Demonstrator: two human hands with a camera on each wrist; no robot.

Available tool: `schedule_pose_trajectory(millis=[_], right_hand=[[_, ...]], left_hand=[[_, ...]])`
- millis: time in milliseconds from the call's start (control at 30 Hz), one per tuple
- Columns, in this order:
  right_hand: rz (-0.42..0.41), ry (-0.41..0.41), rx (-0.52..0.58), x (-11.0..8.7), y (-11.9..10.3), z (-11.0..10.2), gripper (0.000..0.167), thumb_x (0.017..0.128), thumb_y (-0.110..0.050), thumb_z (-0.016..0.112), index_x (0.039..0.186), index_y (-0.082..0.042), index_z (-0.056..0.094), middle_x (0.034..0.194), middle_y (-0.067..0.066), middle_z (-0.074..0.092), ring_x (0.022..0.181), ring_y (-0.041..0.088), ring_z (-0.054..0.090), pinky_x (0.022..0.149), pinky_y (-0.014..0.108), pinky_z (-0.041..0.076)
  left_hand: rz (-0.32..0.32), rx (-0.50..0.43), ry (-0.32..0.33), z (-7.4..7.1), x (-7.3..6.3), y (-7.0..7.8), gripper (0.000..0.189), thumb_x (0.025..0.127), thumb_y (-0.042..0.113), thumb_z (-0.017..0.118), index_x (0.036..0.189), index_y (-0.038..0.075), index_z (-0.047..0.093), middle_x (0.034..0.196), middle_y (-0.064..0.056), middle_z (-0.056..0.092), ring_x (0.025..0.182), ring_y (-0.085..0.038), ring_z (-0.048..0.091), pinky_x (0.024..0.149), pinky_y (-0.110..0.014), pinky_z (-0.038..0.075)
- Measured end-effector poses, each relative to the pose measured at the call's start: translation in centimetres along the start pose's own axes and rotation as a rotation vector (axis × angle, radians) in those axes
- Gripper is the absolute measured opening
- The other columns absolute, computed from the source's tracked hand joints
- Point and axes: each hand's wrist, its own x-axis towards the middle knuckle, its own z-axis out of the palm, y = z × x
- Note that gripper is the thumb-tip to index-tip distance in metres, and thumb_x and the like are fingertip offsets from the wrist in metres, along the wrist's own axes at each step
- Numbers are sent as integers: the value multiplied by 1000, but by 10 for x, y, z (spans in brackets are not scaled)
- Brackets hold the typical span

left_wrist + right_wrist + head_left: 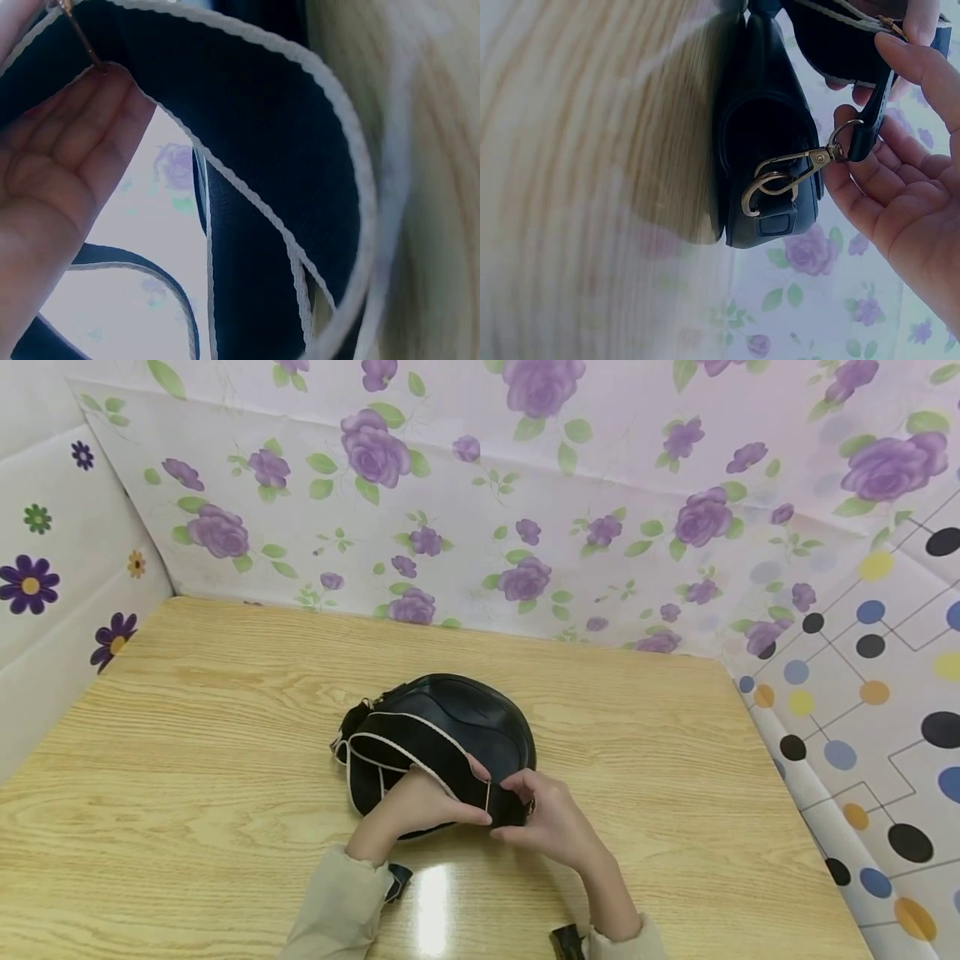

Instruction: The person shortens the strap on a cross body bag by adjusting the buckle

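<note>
A black rounded shoulder bag [487,710] lies on the wooden table, its wide black strap [438,747] with white edging looped over the front. My left hand [423,797] grips the strap close to its metal slider [488,795], thumb in front and fingers behind the band. Just to the right, my right hand [551,818] pinches the strap's end between thumb and fingers. In the right wrist view a gold swivel clasp [810,161] links that strap end to a ring [754,196] on the bag's side.
The wooden table [225,710] extends around the bag on all sides. Behind it stands a wall covering with purple flowers [525,527]. A dotted covering [862,760] borders the right edge, and a flowered white one [52,610] the left.
</note>
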Motion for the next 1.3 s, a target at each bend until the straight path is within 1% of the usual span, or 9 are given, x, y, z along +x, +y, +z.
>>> schedule_pose_trajectory(millis=[100, 267, 533, 667, 867, 933, 1100, 1200, 1300], right_hand=[[-22, 18, -2, 1, -1, 1, 45, 59, -8, 83, 96, -2, 58, 86, 1, 60, 72, 12, 51, 62, 25, 47], [-34, 25, 21, 3, 0, 2, 47, 59, -7, 82, 97, -2, 56, 87, 1, 60, 72, 10, 52, 60, 24, 47], [13, -16, 118, 12, -7, 7, 51, 65, -4, 78, 108, -1, 51, 108, 9, 58, 102, 19, 53, 84, 33, 44], [30, 22, 125, 16, -16, 11, 52, 64, -10, 81, 106, 1, 52, 105, 10, 59, 101, 20, 54, 88, 33, 41], [17, 117, 78, 19, -25, 20, 60, 56, -13, 85, 104, 2, 52, 101, 9, 61, 94, 20, 56, 84, 34, 43], [-3, 144, 43, 19, -15, 25, 60, 55, -16, 86, 102, -1, 52, 98, 7, 60, 91, 18, 56, 81, 31, 44], [-38, 150, 35, 18, -14, 26, 53, 60, -12, 83, 102, 0, 52, 97, 7, 58, 90, 18, 55, 80, 32, 44], [-43, 127, 73, 17, -13, 24, 53, 63, -10, 81, 107, -1, 53, 102, 7, 57, 94, 18, 54, 81, 33, 44], [-35, 107, 95, 17, -11, 22, 52, 63, -10, 81, 108, -2, 55, 101, 5, 58, 93, 16, 53, 81, 36, 44]], left_hand=[[-13, -11, -3, 0, 1, 1, 40, 63, 23, 81, 96, 11, 63, 94, 8, 58, 93, -11, 52, 84, -30, 41], [14, -2, -4, -3, 2, 1, 41, 63, 23, 81, 97, 9, 63, 94, 7, 59, 93, -12, 53, 83, -30, 41], [23, -32, 12, -4, 2, 1, 42, 63, 19, 81, 99, 9, 62, 95, 5, 58, 91, -11, 53, 83, -28, 41], [36, -30, 36, -4, 1, 1, 42, 63, 18, 81, 99, 8, 61, 95, 4, 58, 90, -11, 53, 83, -27, 41], [56, -40, 58, -3, 1, 2, 41, 65, 22, 81, 99, 8, 60, 94, 4, 59, 89, -11, 54, 82, -27, 42], [56, -29, 51, -4, 0, 3, 42, 65, 26, 80, 98, 9, 60, 94, 5, 59, 89, -10, 54, 81, -27, 42], [39, 16, -16, -9, -3, -2, 48, 63, 35, 80, 100, 12, 60, 96, 8, 57, 90, -8, 53, 82, -28, 42], [36, 7, -49, -13, -5, -5, 54, 62, 34, 81, 105, 12, 59, 102, 6, 57, 97, -10, 51, 87, -30, 39], [39, -7, -53, -16, -6, -7, 58, 60, 30, 82, 110, 11, 58, 109, 3, 55, 104, -12, 48, 92, -32, 36]])
